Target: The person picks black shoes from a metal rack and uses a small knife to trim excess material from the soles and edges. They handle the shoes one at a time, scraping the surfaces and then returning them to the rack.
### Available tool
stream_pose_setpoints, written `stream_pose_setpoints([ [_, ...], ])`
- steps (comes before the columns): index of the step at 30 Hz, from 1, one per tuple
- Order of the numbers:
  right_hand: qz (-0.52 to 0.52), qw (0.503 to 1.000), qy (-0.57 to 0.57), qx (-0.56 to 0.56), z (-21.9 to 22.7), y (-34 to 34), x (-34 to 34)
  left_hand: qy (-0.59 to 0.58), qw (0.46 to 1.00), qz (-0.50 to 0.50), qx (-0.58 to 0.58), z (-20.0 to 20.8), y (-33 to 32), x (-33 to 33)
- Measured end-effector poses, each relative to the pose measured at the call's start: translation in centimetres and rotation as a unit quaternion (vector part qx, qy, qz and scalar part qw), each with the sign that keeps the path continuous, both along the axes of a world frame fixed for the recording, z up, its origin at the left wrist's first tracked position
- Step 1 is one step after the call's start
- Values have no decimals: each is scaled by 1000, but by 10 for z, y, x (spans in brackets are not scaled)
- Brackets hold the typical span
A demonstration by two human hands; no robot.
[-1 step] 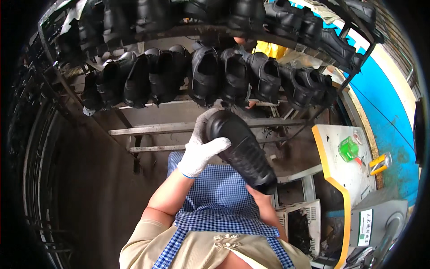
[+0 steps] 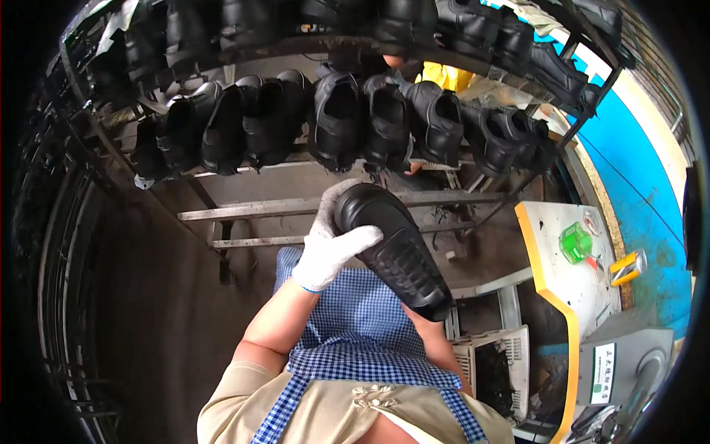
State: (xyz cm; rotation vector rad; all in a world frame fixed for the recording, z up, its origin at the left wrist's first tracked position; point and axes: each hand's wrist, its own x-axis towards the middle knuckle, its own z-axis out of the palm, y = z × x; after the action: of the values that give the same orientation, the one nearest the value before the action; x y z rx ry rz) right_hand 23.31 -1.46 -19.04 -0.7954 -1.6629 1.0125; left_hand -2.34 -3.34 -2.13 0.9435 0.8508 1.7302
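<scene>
I see the left hand (image 2: 325, 255) grip a black shoe (image 2: 405, 259), racked shoes (image 2: 386, 140) beyond its fingers; whether the right hand (image 2: 424, 324) grips, I can't tell.

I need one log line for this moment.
left hand: white-gloved, gripping black shoe; right hand: at shoe's near end; rack: more shoes

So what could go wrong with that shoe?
It might slip: the black shoe looks smooth and shiny, and the gloved left fingers hold it near its upper end. The right hand is partly hidden at the lower end, so I can't tell how firmly it grips.

It could also bump the row of shoes if lifted forward. They stand close together on the metal rack, so one might get scuffed or knocked off.
</scene>
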Motion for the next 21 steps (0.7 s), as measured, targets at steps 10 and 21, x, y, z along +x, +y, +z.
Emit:
stream_pose_setpoints([
  [10, -52, 990, 42, -126, -58, -18, -7, 15, 1000, -5, 3, -28, 0, 7],
  [21, -19, 988, -155, -9, 65, 16, 2, 116, 990, -63, -49, -45, -20, -8],
])
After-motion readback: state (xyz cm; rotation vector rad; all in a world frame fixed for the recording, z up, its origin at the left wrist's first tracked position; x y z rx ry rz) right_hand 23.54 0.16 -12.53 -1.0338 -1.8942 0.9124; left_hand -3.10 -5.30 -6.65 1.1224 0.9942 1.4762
